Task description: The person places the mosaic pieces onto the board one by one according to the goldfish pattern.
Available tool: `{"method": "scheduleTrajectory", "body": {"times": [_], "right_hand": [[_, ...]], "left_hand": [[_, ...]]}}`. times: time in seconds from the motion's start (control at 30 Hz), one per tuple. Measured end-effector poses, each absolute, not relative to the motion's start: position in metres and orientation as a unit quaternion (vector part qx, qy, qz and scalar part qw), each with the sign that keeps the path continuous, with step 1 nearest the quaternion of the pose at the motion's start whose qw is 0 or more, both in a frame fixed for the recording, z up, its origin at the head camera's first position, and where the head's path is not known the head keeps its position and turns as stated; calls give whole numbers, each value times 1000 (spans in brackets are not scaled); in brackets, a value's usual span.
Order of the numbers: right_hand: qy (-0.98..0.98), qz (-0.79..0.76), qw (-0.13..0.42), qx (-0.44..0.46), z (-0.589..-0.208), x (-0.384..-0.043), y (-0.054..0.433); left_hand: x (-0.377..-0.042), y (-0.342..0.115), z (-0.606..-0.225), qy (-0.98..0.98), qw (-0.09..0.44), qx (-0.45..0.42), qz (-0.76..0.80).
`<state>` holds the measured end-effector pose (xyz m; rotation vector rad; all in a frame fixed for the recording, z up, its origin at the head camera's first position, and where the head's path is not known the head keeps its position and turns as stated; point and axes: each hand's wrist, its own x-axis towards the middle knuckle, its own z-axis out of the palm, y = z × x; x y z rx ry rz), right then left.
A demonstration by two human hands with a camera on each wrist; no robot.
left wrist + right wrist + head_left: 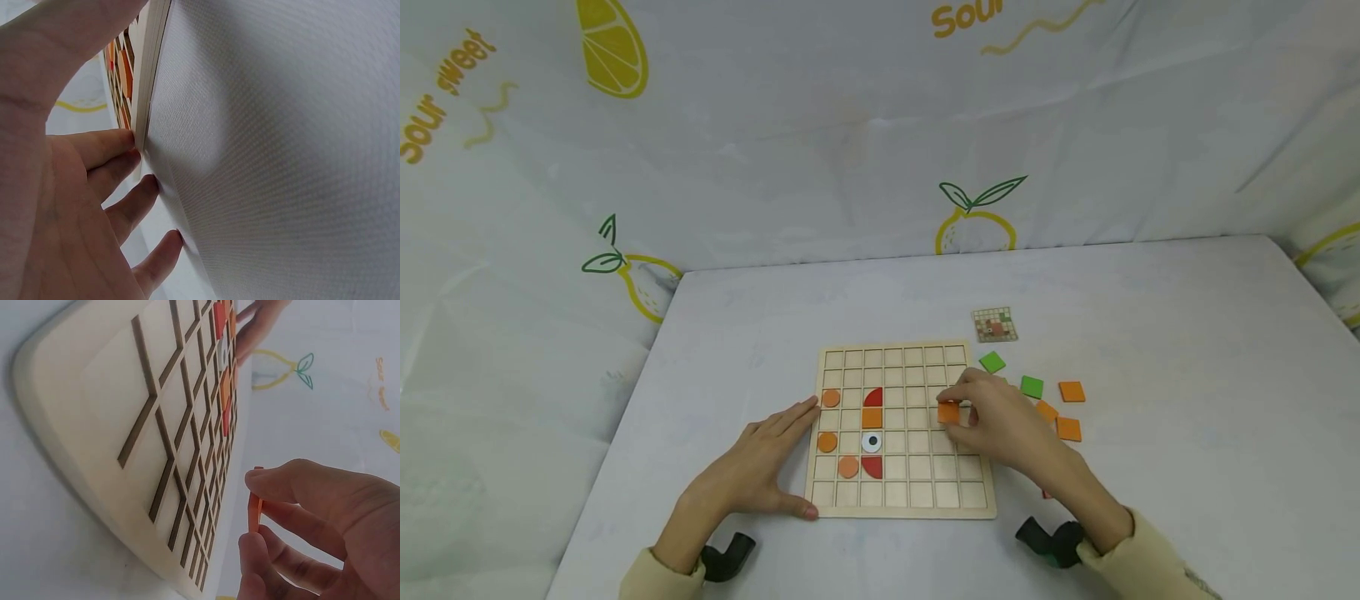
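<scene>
A wooden grid board lies on the table. My left hand rests at its left side, fingers spread and fairly straight, fingertips and thumb right at the edge. In the left wrist view, the fingertips reach the board's side and the cloth. My right hand pinches an orange square tile between thumb and fingers over the right part of the board. The right wrist view shows that tile edge-on, raised above the grid. Orange discs, red quarter-round tiles, an orange square and a white eye tile sit in cells.
Right of the board lie green square tiles and several orange square tiles. A small pattern card is beyond the board's far right corner. A red piece shows partly beneath the right forearm. Fruit-printed cloth hangs behind the table.
</scene>
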<state>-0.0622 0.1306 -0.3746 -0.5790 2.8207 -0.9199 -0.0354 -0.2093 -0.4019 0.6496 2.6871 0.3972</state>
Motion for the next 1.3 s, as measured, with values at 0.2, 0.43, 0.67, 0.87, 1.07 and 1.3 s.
{"method": "scheduleTrajectory", "body": {"times": [0.2,0.43,0.67,0.87,1.07,1.3], "right_hand": [[929,-308,56,-198,-378,-66,114],[924,-319,73,-197,-380,-69,95],[922,-322,92,-195,-381,-72,78],[925,-311,95,-199,-381,-74,73],[924,-310,91,-206,-384,-77,69],[923,-310,102,-206,-389,-79,68]], "left_hand": [[-35,-209,-402,948,172,231,138],[-35,-210,-401,948,174,227,139],[-35,-210,-401,948,174,225,141],[-35,-210,-400,948,171,228,142],[-35,-210,-401,948,170,230,143],[-35,-210,-403,947,166,235,141]]}}
